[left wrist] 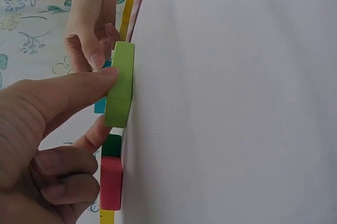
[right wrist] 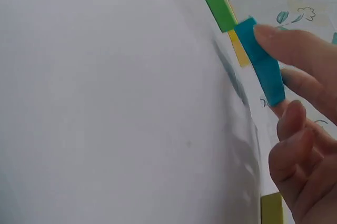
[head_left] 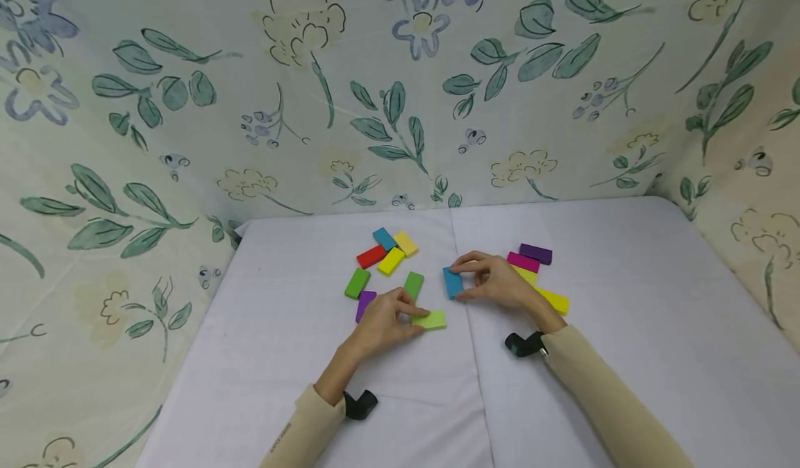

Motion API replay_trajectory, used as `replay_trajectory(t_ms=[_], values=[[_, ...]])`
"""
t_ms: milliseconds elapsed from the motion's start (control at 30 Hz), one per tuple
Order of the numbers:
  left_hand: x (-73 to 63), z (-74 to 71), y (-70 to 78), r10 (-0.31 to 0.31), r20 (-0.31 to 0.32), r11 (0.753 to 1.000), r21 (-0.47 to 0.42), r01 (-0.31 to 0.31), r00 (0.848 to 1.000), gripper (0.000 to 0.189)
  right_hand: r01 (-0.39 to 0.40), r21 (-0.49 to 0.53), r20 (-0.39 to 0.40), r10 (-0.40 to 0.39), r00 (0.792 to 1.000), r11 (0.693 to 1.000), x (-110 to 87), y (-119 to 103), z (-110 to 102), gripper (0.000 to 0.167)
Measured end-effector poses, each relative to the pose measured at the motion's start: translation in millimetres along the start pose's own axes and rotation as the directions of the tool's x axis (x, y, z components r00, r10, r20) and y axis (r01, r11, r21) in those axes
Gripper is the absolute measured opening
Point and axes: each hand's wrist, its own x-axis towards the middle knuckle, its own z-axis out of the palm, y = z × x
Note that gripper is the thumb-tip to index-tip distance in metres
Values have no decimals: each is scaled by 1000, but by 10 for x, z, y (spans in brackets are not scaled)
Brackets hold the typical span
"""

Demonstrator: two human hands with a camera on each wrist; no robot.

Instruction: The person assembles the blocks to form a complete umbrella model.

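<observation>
My left hand (head_left: 384, 322) pinches a light green block (head_left: 432, 320) by its ends, low over the white cloth. In the left wrist view the thumb lies along the near end of that light green block (left wrist: 120, 84). To the right, my right hand (head_left: 500, 282) pinches a blue block (head_left: 453, 283) between thumb and fingers. The right wrist view shows the blue block (right wrist: 260, 60) gripped at both ends, its broad side exposed. A green block (head_left: 414, 284) lies between the two hands, just beyond the light green one. Beside the left hand a purple block (head_left: 365, 305) is partly covered.
Farther back on the left lie a green block (head_left: 357, 283), a red block (head_left: 371, 256), a blue block (head_left: 384, 238) and two yellow blocks. Behind the right hand are a dark purple block (head_left: 535, 253), a magenta block (head_left: 523, 262) and yellow blocks. Floral cloth (head_left: 400, 107) hangs beyond the table.
</observation>
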Motion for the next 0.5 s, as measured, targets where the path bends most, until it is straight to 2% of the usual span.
replay_trajectory(t_ms=[133, 267, 400, 500], values=[[1, 19, 7, -8, -11, 1000, 1, 8, 1000, 28, 10, 26, -105, -7, 994, 1000, 32, -47, 108, 46], [5, 34, 4, 2, -29, 1000, 19, -2, 1000, 28, -11, -14, -180, 8, 984, 1000, 59, -56, 209, 45], [7, 52, -6, 12, -43, 1000, 25, -11, 999, 29, -84, -41, -194, 75, 978, 996, 52, -73, 262, 44], [7, 62, -15, 0, -43, 1000, 21, 0, 999, 29, -99, -41, -185, 90, 979, 994, 49, -89, 272, 45]])
